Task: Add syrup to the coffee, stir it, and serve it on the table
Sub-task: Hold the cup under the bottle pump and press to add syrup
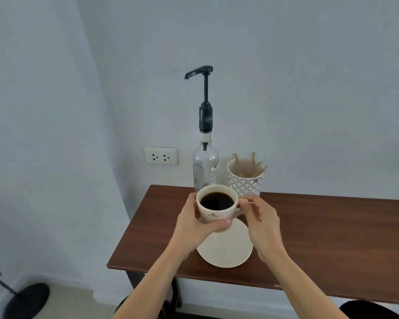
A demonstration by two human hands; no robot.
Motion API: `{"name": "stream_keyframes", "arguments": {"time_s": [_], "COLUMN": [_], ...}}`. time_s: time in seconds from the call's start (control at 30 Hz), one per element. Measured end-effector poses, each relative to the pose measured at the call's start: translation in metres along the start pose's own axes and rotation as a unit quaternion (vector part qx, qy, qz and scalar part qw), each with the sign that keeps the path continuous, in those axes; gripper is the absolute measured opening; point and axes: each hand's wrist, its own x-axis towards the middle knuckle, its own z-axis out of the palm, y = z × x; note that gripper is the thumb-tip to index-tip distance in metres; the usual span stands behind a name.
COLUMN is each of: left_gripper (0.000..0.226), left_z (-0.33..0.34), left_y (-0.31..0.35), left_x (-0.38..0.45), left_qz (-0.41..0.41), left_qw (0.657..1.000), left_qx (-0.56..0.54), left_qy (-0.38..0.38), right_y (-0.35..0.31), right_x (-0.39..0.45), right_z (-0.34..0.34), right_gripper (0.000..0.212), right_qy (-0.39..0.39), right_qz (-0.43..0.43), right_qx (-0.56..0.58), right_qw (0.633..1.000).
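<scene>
- Above the brown table, both hands held the coffee cup in the air, over the far edge of the empty saucer and apart from it; a misjudged descent could have landed the cup's base on the saucer rim and tipped it.
- Behind the cup stood the syrup bottle, tall and narrow, its pump spout high above and pointing left; a cup raised short of the spout risked syrup falling on the table, and a hard press on the pump could have rocked the bottle.
- Left hand: fingers wrapped around the cup wall, thumb pressed across its front. Hot coffee might have loosened that hold.
- Right hand: fingers pinched on the handle, other fingers curled.
- Coffee stood near the brim, so any tilt or jolt would likely have spilled it.
- Wooden stirrers leaned loosely in the patterned holder just beside the bottle; a careless reach could have toppled it.
</scene>
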Motion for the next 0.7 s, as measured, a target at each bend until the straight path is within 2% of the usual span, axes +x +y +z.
{"name": "stream_keyframes", "arguments": {"time_s": [0.27, 0.53, 0.7], "left_gripper": [0.080, 0.074, 0.080], "left_z": [-0.024, -0.049, -0.061], "left_y": [0.052, 0.099, 0.126], "left_x": [0.027, 0.062, 0.080], "left_qz": [0.049, 0.065, 0.065], "left_qw": [0.998, 0.997, 0.995], "left_qx": [-0.008, -0.013, -0.040], "left_qy": [0.031, 0.045, 0.056], "right_y": [-0.057, -0.109, -0.139], "right_x": [0.030, 0.065, 0.093], "right_z": [0.012, 0.019, 0.026], "right_gripper": [0.022, 0.019, 0.037], "right_qy": [-0.009, -0.023, -0.024], "right_qz": [-0.045, -0.097, -0.122], "right_qx": [0.048, -0.001, -0.015], "right_qw": [0.998, 0.995, 0.992]}}
